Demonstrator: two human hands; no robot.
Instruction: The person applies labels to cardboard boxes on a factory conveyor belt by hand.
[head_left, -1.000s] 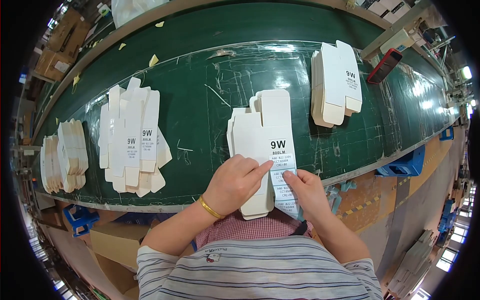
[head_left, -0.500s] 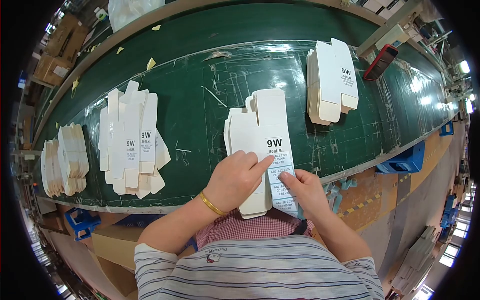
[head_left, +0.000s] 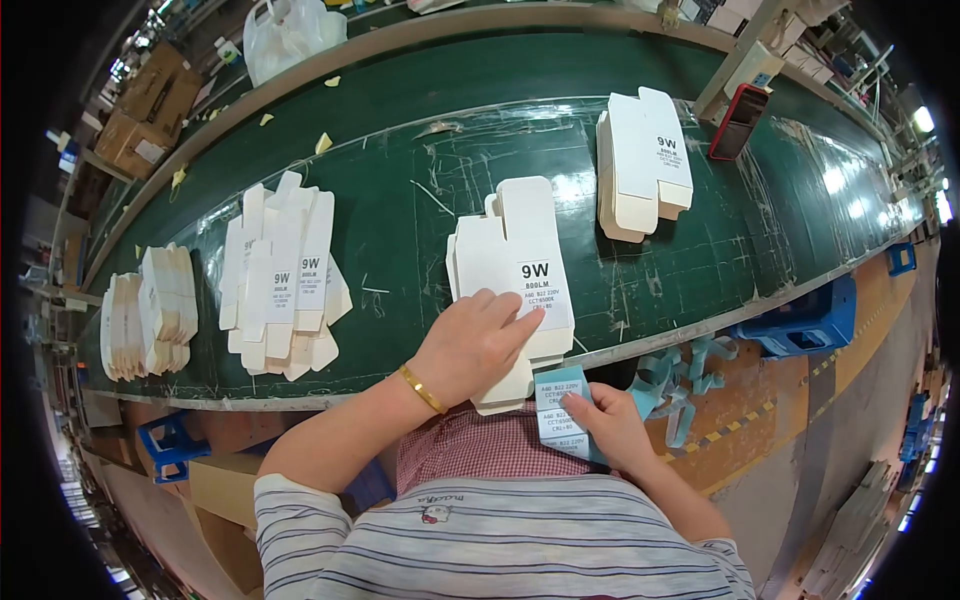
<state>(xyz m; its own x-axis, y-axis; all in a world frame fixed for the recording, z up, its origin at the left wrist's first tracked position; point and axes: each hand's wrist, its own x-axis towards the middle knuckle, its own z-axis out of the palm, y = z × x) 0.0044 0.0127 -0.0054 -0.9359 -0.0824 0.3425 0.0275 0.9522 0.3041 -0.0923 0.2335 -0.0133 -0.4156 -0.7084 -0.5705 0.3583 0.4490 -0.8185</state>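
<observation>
A stack of flat white cartons [head_left: 531,220] printed "9W 800LM" lies on the green bench in front of me. My left hand [head_left: 478,345] rests on the top carton, its index finger stretched out onto a small printed label [head_left: 545,298] below the "800LM" line. No object is in that hand. Closer to my body, my right hand [head_left: 612,418] pinches a blue-backed strip of labels [head_left: 562,408] between thumb and fingers. The strip hangs just beyond the bench edge, apart from the cartons.
More carton stacks lie at the right [head_left: 640,150], at the left [head_left: 280,285] and at the far left [head_left: 150,310]. A red-cased phone [head_left: 738,122] leans near a post. Blue backing ribbon [head_left: 680,385] hangs by the bench edge, near a blue stool [head_left: 815,318].
The label strip, in my right hand, has moved down and away from the carton. One label now lies on the carton under my left index finger.
</observation>
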